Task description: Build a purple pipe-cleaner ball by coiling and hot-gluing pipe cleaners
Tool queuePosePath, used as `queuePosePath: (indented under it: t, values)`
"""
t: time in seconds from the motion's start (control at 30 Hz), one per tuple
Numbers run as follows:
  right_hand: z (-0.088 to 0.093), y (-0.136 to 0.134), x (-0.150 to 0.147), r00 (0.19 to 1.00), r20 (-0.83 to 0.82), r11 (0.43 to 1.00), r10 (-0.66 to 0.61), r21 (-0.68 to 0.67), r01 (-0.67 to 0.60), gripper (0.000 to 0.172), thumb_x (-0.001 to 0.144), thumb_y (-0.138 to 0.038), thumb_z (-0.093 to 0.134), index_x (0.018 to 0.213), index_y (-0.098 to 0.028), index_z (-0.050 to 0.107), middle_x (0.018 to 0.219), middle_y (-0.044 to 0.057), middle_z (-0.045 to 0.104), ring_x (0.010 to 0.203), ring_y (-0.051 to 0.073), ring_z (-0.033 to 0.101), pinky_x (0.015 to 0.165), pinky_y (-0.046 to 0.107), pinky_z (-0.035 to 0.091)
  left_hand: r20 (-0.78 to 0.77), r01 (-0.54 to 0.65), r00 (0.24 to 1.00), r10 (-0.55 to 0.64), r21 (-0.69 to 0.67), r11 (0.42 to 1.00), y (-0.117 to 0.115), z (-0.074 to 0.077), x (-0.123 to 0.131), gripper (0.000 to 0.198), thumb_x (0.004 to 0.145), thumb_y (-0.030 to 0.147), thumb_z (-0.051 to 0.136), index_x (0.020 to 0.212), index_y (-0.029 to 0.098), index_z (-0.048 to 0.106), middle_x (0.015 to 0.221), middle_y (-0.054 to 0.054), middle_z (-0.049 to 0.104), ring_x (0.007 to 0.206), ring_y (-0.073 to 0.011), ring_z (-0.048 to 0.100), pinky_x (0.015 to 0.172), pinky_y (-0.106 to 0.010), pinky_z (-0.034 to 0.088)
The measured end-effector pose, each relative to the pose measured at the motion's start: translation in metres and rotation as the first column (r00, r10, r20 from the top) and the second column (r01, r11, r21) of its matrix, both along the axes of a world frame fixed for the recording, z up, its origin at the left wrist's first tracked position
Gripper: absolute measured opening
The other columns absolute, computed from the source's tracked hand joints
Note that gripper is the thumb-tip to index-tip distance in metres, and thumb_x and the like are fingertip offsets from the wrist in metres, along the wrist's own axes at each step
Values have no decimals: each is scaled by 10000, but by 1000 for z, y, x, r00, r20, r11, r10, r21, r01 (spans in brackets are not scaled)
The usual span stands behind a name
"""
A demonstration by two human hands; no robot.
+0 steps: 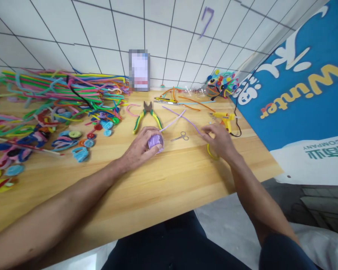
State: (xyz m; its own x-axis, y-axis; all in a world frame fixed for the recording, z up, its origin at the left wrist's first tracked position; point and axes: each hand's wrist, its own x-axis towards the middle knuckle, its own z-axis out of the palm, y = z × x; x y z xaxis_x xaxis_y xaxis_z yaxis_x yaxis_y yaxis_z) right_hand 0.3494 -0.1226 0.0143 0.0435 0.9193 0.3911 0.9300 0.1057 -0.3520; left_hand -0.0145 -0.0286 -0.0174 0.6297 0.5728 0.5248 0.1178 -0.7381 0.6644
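My left hand (pixel 143 145) is closed around a coil of light purple pipe cleaner (pixel 155 142), and a straight tail sticks out from it up to the right. My right hand (pixel 218 140), fingers pinched, holds the near end of a thin purple pipe cleaner (pixel 190 122). This strand slants away to the upper left and crosses the coil's tail. Between the hands lie small scissors (pixel 180 136). Green-and-yellow pliers (pixel 148 116) rest just beyond my left hand. Beneath my right hand a yellow ring (pixel 212 153) is partly hidden.
A yellow glue gun (pixel 224 119) with a black cord lies beyond my right hand. Bundled pipe cleaners (pixel 64 90) and several coiled pieces (pixel 81 153) cover the left side. A phone (pixel 139 71) leans on the tiled wall; a bag of colourful bits (pixel 222 84) sits at the back right.
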Motion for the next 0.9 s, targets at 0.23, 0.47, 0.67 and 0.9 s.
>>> queuePosePath:
  t: [0.23, 0.47, 0.67, 0.9]
  values:
    - [-19, 39, -68, 924, 131, 922, 361, -200, -332, 116, 1011, -197, 611, 1049, -219, 718, 1119, 127, 741, 1118, 294, 652, 1068, 469, 512, 22, 14, 1000, -15, 18, 1000, 0, -3, 1, 340, 1064, 375, 633, 1364, 217, 613, 1386, -138, 661, 1334, -284, 636, 1179, -484, 539]
    - [-13, 40, -67, 982, 18, 924, 190, -341, -173, 100, 965, -184, 639, 886, -245, 628, 926, 74, 736, 948, 265, 664, 913, 402, 516, 5, 11, 1000, -11, 9, 1000, 1, -3, 2, 340, 1051, 367, 639, 1351, 210, 615, 1372, -148, 664, 1328, -287, 642, 1170, -492, 548]
    - [21, 20, -94, 933, -253, 938, 258, -165, -304, 61, 1022, -308, 608, 1030, -253, 635, 922, 24, 747, 824, 201, 671, 756, 326, 511, 30, 28, 999, -29, 22, 999, 2, -3, 3, 335, 1049, 354, 625, 1352, 210, 607, 1364, -159, 666, 1334, -291, 639, 1168, -507, 550]
    - [25, 25, -129, 887, -168, 902, 431, 39, -431, 50, 1013, -226, 634, 976, -247, 661, 804, -12, 695, 676, 149, 598, 677, 292, 469, 44, 28, 999, -28, 7, 1000, 1, -2, 3, 340, 1054, 385, 637, 1350, 221, 612, 1359, -152, 676, 1320, -289, 645, 1157, -502, 555]
